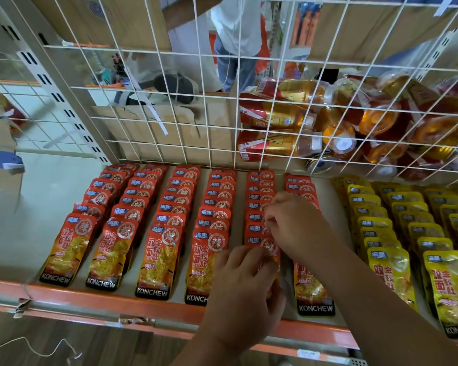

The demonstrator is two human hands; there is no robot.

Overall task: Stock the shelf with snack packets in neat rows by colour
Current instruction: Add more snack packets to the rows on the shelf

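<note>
Red snack packets [159, 249] lie in several overlapping rows on the white shelf [29, 233], which has an orange front rail. Yellow packets [391, 270] fill rows on the right side. Both hands work on the fifth red row. My left hand [246, 289] covers and grips the front red packet [269, 250] of that row near the rail. My right hand [294, 223] pinches the top edge of that same packet, a little farther back. The sixth red row [313, 294] shows partly under my right forearm.
A white wire grid [222, 107] backs the shelf. Behind it lie cardboard boxes [154, 133] and a heap of red and gold jelly cups [354, 122]. A person [236, 40] stands beyond the grid. Bare shelf lies left of the red rows.
</note>
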